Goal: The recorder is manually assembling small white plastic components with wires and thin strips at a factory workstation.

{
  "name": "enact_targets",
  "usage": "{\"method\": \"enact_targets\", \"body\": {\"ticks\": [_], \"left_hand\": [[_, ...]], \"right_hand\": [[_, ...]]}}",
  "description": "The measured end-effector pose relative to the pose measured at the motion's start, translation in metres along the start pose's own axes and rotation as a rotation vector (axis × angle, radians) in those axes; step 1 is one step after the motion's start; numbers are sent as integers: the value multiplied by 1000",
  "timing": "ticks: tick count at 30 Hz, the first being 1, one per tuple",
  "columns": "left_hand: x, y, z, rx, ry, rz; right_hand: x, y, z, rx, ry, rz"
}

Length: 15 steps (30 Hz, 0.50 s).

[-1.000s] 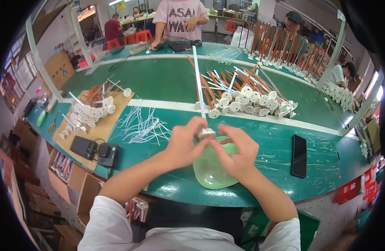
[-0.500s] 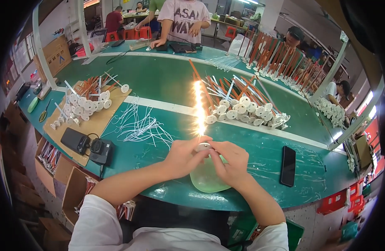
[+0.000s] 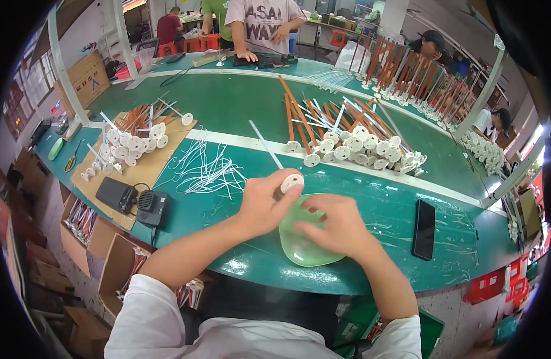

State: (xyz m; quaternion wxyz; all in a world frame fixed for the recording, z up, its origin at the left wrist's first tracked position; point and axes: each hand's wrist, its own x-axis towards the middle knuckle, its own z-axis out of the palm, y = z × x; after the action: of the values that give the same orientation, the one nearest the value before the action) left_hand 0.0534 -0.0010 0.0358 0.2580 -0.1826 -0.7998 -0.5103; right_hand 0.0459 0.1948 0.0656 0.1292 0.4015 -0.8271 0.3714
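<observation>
My left hand (image 3: pixel 265 202) is closed on a white round disc with a small hole (image 3: pixel 292 183) in its face. From the disc a thin pale rod (image 3: pixel 265 143) slants up and away to the left, unlit. My right hand (image 3: pixel 335 222) is apart from the disc, hovering over a light green dish (image 3: pixel 305 256). Its fingers are bent but spread, with nothing visible between them. Part of the dish is hidden by that hand.
White-based rods lie heaped in a right pile (image 3: pixel 359 146) and a left pile (image 3: pixel 132 143) on cardboard. Loose white wires (image 3: pixel 209 170), a black boxy device (image 3: pixel 153 208) and a phone (image 3: pixel 424 230) lie on the green table. A person (image 3: pixel 266 27) stands opposite.
The bright yellow-white glow along the rod has gone out. My right hand has let go of the disc and moved right, over the dish. The left hand has tilted the disc and rod.
</observation>
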Motion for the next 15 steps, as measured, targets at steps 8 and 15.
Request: {"method": "enact_targets", "body": {"ticks": [8,15], "left_hand": [[-7,0,4,-47,-85,-13],[-9,3,8,6,-124,107]], "right_hand": [[-7,15,-10,-7,-642,-93],[-7,15,-9,95,-644,75]]}}
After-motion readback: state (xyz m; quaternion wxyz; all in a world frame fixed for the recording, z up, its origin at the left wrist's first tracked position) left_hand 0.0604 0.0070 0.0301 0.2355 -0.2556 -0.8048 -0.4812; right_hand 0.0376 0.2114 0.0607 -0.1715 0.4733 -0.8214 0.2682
